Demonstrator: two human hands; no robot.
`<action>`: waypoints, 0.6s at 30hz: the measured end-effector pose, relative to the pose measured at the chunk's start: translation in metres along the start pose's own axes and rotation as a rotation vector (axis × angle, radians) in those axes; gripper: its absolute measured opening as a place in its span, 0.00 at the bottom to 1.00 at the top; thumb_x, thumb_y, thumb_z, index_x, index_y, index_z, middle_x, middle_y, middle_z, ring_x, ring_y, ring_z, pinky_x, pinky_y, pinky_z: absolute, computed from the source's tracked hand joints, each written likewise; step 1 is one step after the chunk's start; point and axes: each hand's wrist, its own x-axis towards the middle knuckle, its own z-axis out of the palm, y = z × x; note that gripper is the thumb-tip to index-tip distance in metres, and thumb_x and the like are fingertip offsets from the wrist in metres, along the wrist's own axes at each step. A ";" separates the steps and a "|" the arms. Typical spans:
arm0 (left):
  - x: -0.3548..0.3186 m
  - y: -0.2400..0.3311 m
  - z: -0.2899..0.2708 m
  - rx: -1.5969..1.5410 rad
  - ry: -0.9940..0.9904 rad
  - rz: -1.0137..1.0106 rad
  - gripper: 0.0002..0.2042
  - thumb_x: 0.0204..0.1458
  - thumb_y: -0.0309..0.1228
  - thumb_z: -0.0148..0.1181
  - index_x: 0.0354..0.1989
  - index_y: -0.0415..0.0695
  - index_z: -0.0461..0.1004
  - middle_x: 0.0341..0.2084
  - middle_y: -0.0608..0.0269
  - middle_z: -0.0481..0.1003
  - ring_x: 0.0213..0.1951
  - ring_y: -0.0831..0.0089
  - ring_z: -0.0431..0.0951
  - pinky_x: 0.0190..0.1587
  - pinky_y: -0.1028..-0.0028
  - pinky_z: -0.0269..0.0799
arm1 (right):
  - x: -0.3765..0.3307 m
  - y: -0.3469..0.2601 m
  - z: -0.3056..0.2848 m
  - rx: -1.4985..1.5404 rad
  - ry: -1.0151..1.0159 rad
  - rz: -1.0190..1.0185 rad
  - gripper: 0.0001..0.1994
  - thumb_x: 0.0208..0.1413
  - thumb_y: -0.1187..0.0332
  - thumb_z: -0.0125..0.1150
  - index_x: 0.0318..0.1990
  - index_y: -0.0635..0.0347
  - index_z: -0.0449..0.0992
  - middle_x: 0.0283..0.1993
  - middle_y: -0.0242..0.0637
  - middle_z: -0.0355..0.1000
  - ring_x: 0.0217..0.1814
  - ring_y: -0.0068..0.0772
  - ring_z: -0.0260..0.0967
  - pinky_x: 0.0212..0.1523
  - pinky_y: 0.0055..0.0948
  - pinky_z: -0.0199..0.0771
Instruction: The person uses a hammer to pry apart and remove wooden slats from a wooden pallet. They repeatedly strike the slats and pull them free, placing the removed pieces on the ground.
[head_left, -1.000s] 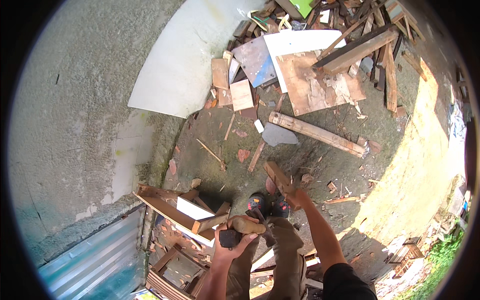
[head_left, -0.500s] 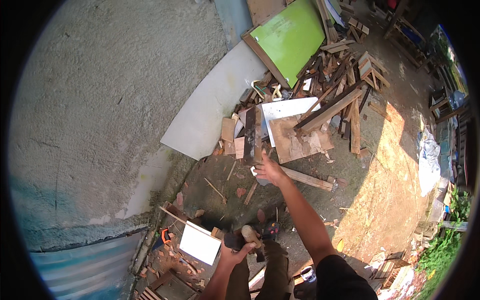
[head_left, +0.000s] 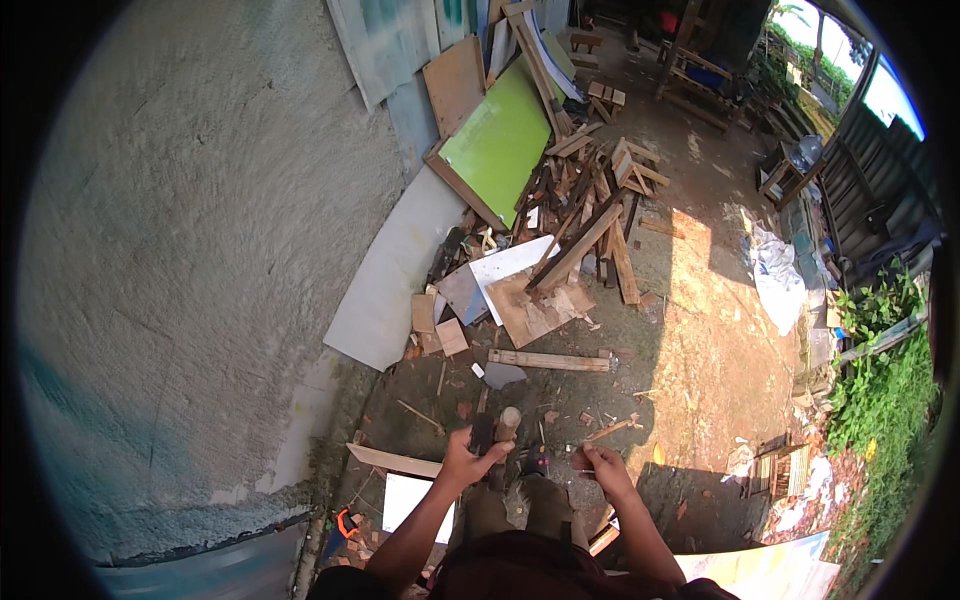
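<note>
My left hand [head_left: 468, 458] is closed around a hammer [head_left: 495, 428] with a dark head and a pale wooden handle, held over the dirt in front of my knees. My right hand [head_left: 602, 470] hovers a little to the right with its fingers curled in; I cannot make out anything inside them. A thin stick [head_left: 612, 430] lies on the ground just beyond it. Farther ahead a short wooden plank [head_left: 548, 360] lies flat, and past it a plywood offcut [head_left: 535, 312] and a white board [head_left: 505, 265].
A rough concrete wall [head_left: 180, 250] fills the left. A white sheet [head_left: 385, 290] and a green board [head_left: 498, 140] lean against it beside a heap of scrap timber [head_left: 600, 190]. A white panel [head_left: 410, 495] and an orange-handled tool [head_left: 345, 522] lie by my left leg. Grass [head_left: 880, 420] and a metal fence [head_left: 880, 180] are at right.
My right hand, stretched out toward the plank before, has come back close to my body with fingers curled. The left hand has lifted the hammer forward, and my view has tilted up the yard.
</note>
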 end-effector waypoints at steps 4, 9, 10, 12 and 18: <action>-0.018 -0.005 0.008 0.183 -0.105 0.174 0.14 0.53 0.36 0.73 0.38 0.38 0.79 0.24 0.73 0.74 0.27 0.85 0.68 0.29 0.77 0.66 | -0.109 0.015 0.008 0.156 0.188 -0.013 0.18 0.69 0.54 0.54 0.48 0.62 0.78 0.44 0.38 0.80 0.44 0.30 0.78 0.45 0.32 0.77; -0.044 0.023 0.066 0.115 -0.305 0.176 0.16 0.52 0.39 0.74 0.33 0.39 0.77 0.21 0.72 0.72 0.25 0.84 0.67 0.27 0.76 0.64 | -0.178 0.022 0.044 0.396 0.288 -0.225 0.19 0.70 0.55 0.54 0.52 0.64 0.76 0.38 0.35 0.79 0.39 0.28 0.77 0.44 0.31 0.77; -0.054 0.024 0.073 0.089 -0.347 0.164 0.16 0.52 0.39 0.74 0.33 0.39 0.77 0.21 0.72 0.72 0.25 0.84 0.67 0.27 0.76 0.65 | -0.188 0.021 0.052 0.429 0.263 -0.267 0.18 0.69 0.57 0.57 0.54 0.64 0.75 0.42 0.37 0.78 0.43 0.29 0.76 0.45 0.31 0.77; -0.068 0.025 0.095 0.142 -0.485 0.142 0.16 0.52 0.37 0.73 0.38 0.37 0.78 0.26 0.67 0.76 0.30 0.82 0.72 0.33 0.74 0.69 | -0.208 0.029 0.068 0.251 0.372 -0.477 0.18 0.66 0.62 0.61 0.57 0.63 0.73 0.51 0.43 0.74 0.50 0.35 0.74 0.48 0.34 0.77; -0.131 0.027 0.160 0.234 -0.938 0.219 0.22 0.47 0.36 0.76 0.48 0.35 0.79 0.34 0.62 0.82 0.35 0.77 0.79 0.41 0.72 0.75 | -0.276 0.078 0.076 -0.411 0.777 -0.764 0.28 0.51 0.69 0.71 0.59 0.64 0.69 0.64 0.57 0.61 0.63 0.61 0.63 0.59 0.47 0.69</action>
